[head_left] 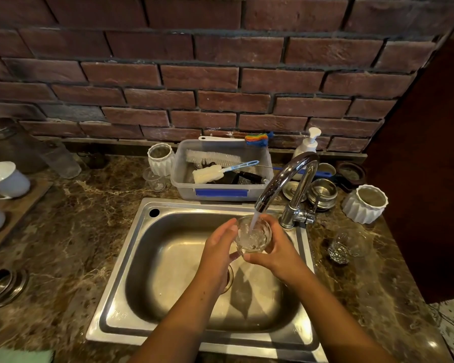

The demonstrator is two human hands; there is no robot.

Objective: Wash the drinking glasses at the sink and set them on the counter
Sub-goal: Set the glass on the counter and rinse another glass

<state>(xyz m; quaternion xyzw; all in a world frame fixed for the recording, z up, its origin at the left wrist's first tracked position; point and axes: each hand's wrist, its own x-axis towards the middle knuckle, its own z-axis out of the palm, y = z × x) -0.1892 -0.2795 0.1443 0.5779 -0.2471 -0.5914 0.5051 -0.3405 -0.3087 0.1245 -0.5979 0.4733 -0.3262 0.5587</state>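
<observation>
While I am leaning over the sink [142,231], I am holding one drinking glass [253,235] with both hands. My left hand [216,248] is curling round its left side. My right hand [279,254] is wrapping round its right side and bottom. Both hands are hugging it snugly, and they are holding nothing else. The glass is sitting upright above the basin, right under the tap [286,176], and water [254,221] is running into it.

I am thinking this glass is small, light and hard. It is wet, so it is probably getting slippery. It could break if it is falling onto the steel. I am guessing the best place to hold it is round the sides, low down, not by the thin rim.

Farther off, another glass [347,246] is sitting on the counter [89,205], to the right of the sink. Behind the sink, a plastic tub [184,189] is holding brushes [212,156], and a small glass [155,179] is waiting just beside it.
</observation>
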